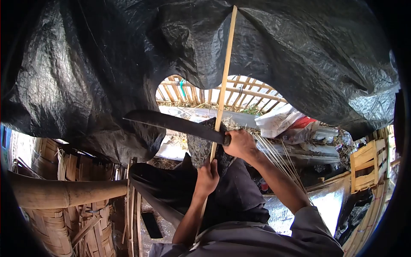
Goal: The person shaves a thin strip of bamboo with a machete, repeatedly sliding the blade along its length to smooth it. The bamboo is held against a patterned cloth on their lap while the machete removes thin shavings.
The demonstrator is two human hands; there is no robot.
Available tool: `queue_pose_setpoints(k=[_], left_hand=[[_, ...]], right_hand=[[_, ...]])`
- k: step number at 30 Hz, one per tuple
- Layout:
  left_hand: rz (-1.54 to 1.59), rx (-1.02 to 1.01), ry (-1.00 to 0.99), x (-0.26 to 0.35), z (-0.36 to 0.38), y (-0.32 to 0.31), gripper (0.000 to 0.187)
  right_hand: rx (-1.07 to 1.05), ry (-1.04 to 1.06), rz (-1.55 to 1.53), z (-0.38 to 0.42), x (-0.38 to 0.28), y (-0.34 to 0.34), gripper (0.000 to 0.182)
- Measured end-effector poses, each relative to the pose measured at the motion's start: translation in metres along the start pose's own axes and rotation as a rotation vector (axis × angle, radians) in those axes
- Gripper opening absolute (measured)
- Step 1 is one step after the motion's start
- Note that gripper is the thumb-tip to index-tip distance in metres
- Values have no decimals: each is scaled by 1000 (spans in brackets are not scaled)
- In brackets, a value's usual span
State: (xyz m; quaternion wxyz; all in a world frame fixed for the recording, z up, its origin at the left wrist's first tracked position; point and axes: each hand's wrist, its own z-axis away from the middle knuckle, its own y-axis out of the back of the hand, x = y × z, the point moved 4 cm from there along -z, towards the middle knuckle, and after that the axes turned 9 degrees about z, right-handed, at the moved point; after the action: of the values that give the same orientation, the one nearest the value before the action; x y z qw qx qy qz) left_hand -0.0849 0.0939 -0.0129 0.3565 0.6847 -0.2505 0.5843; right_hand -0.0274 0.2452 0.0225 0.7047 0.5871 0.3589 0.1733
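My right hand (239,144) is wrapped round the handle of a machete (175,124), whose long dark blade points left. The blade crosses a long pale bamboo strip (225,73) that rises from my lap up to the black tarp. Lower down, my left hand (207,176) grips that strip just below the blade. A dark, rough-textured pad (199,147) lies over my leg behind the strip and blade. Whether the edge bites into the strip cannot be made out.
A black tarp (120,55) hangs low in front. A thick bamboo pole (68,193) and woven bamboo stand at left. Thin strips (280,160) lie at right, near a wooden crate (367,166). A phone (152,225) lies by my leg. A bamboo fence (239,92) stands beyond.
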Motion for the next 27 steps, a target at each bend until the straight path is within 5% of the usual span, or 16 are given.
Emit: queue_pose_setpoints(k=[10,16,21,24,27], left_hand=[[-175,-5,15,11,-4,11,20],[-59,-48,-160,8,-27,40,20],[275,-210,274,-8,-29,56,21],[-70,-23,-146,5,-18,44,19],[-215,-9,-30,11,-1,24,21]], right_hand=[[-127,-34,-19,-3,0,18,26],[-113,70,46,4,-4,20,28],[-156,92,85,-2,-9,20,26],[-124,75,97,0,-12,18,23],[-61,19,36,4,-4,10,21]])
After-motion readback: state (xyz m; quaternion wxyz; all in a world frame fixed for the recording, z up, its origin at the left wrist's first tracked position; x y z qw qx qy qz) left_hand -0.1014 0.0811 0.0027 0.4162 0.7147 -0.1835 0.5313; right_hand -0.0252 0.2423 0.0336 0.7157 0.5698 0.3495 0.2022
